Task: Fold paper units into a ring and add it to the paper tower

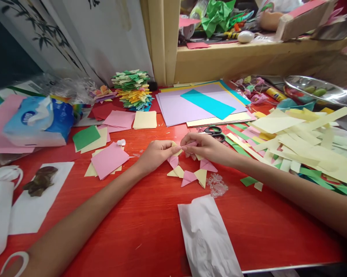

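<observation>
Ring (188,178) of pink and yellow folded paper is mid-worktop (118,231). Left hand (155,156) and right hand (203,145) both pinch its far side, fingertips almost meeting; exact contact hidden by fingers. Two-sided pinch probably keeps the joint aligned; near side looks to be lying on the worktop, so likely supported.

Relative to ring: clear bits (217,185) just right; squares (109,159) stacked left, probably for easy reach; scissors (215,132) beyond the right hand, offcuts (300,142) heaped far right, likely out of the way.
</observation>
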